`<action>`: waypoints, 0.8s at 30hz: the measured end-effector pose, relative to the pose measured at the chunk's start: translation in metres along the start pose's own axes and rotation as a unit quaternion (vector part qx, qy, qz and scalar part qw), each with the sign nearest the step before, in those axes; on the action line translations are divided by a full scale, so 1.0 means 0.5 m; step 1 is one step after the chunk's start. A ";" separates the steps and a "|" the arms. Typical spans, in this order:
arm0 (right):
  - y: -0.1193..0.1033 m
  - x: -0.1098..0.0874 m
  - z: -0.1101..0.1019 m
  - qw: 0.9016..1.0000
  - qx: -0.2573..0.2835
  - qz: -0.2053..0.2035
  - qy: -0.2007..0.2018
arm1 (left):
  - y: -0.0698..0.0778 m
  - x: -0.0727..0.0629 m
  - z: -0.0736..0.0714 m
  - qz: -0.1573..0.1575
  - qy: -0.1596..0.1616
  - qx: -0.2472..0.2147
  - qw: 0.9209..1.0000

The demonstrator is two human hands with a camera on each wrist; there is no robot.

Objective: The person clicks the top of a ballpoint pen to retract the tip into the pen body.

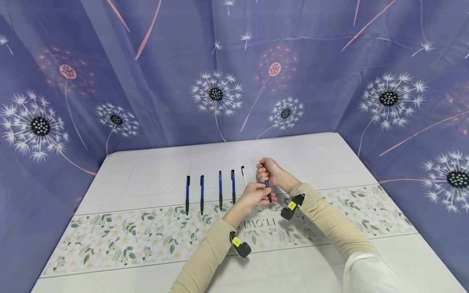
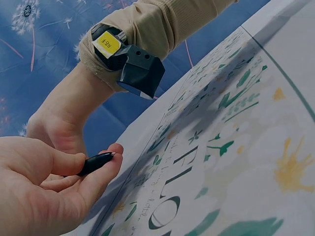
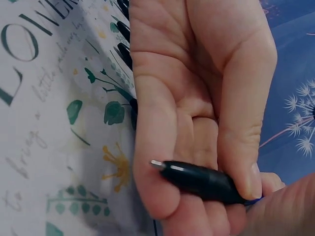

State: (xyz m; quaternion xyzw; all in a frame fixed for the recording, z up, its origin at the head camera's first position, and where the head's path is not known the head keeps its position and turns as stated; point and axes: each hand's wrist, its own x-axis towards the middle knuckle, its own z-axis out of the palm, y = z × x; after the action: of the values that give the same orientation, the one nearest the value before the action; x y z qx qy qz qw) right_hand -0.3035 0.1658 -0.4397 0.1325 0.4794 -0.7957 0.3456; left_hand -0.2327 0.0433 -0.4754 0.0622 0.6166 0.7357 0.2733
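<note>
Both hands are on one blue ballpoint pen (image 1: pixel 266 184) with a black grip, tilted over the table. My right hand (image 1: pixel 272 171) is curled round its upper part, thumb near the top end. Lower down, my left hand (image 1: pixel 253 195) pinches the black grip (image 3: pixel 202 182) between thumb and fingers. A metal writing tip (image 3: pixel 156 163) sticks out of the pen in the right wrist view, close to a left fingertip. Just left of the hands lies a white pen (image 1: pixel 243 173), its lower part hidden behind the left hand.
Several blue pens (image 1: pixel 220 189) lie side by side to the left, tips toward me. They rest on a white tablecloth (image 1: pixel 146 175) with a floral band (image 1: pixel 121 240) across it. A blue dandelion-print curtain (image 1: pixel 165 101) surrounds the table's back and sides.
</note>
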 end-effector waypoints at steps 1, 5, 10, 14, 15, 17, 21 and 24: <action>0.000 0.001 -0.001 1.000 0.000 0.001 0.000 | 0.001 -0.002 0.000 0.002 -0.001 0.003 1.000; -0.001 0.003 -0.003 1.000 0.006 0.003 0.003 | 0.002 -0.001 0.002 -0.014 0.022 0.010 1.000; -0.004 0.005 -0.002 1.000 0.008 0.001 0.013 | 0.001 0.002 0.005 -0.023 0.073 0.036 0.996; -0.005 0.005 -0.004 1.000 0.006 0.002 0.019 | 0.003 0.000 0.005 -0.025 0.086 0.050 0.995; -0.006 0.005 -0.005 1.000 0.006 0.001 0.021 | 0.004 0.000 0.005 -0.024 0.086 0.053 0.995; -0.006 0.005 -0.006 1.000 0.005 -0.002 0.027 | 0.005 -0.002 0.004 -0.020 0.085 0.060 0.994; -0.010 0.004 -0.011 0.999 0.001 -0.009 0.035 | 0.006 -0.005 0.004 -0.016 0.083 0.063 0.994; -0.012 0.002 -0.014 0.999 -0.001 -0.012 0.045 | 0.007 -0.006 0.004 -0.019 0.081 0.063 0.995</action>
State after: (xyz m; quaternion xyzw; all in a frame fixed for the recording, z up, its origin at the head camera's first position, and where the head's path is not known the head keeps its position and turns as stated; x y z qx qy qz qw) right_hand -0.3092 0.1732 -0.4397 0.1618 0.4972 -0.7923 0.3144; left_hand -0.2306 0.0432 -0.4710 0.0077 0.6829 0.6927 0.2319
